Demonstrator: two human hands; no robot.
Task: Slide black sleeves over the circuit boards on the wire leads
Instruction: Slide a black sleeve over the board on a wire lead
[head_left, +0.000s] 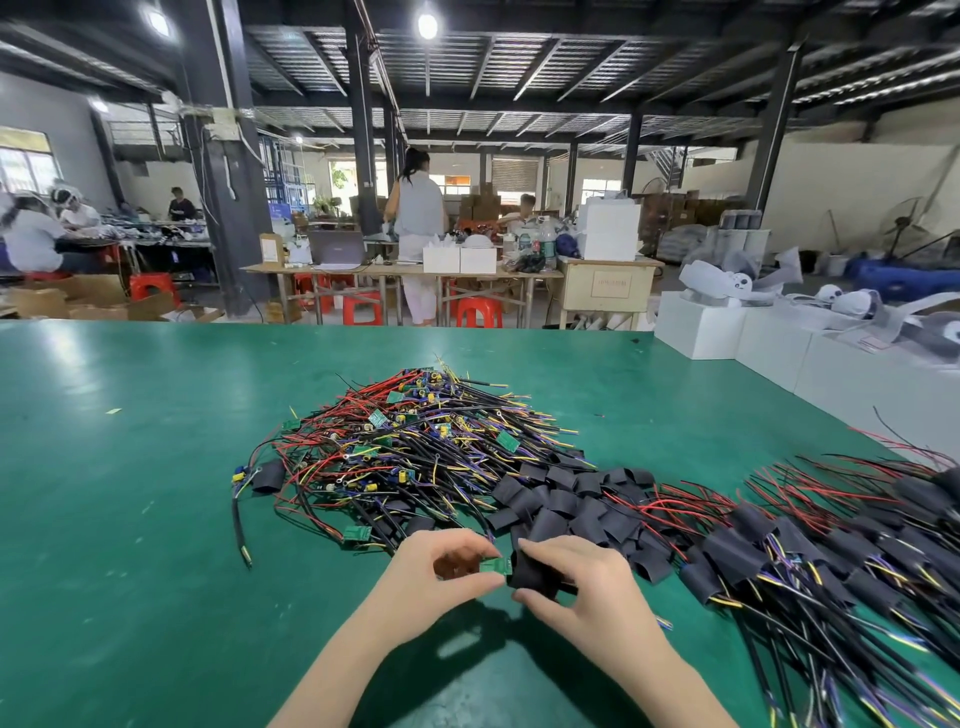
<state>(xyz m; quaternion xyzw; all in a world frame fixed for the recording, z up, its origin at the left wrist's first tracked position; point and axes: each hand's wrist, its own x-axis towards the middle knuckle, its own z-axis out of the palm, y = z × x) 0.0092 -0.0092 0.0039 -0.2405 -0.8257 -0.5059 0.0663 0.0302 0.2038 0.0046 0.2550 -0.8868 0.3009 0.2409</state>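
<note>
Head view — near edge of the green worktop (130, 519): your left hand (441, 571) pinches a green circuit board (493, 565); your right hand (576, 582) grips a black sleeve (532, 569), its mouth touching the board. Unsleeved leads (405, 441) lie beyond — sleeved ones (805, 551) to the right.

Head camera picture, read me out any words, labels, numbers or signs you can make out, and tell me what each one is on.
No text here can be read.
Label on the beige cabinet: reddish print, too blurred to read.
Label on the small brown box: too small to read.
Bottles on the far table: labels too small to read.
Green circuit board between the fingers: any markings are too small to read.
</note>
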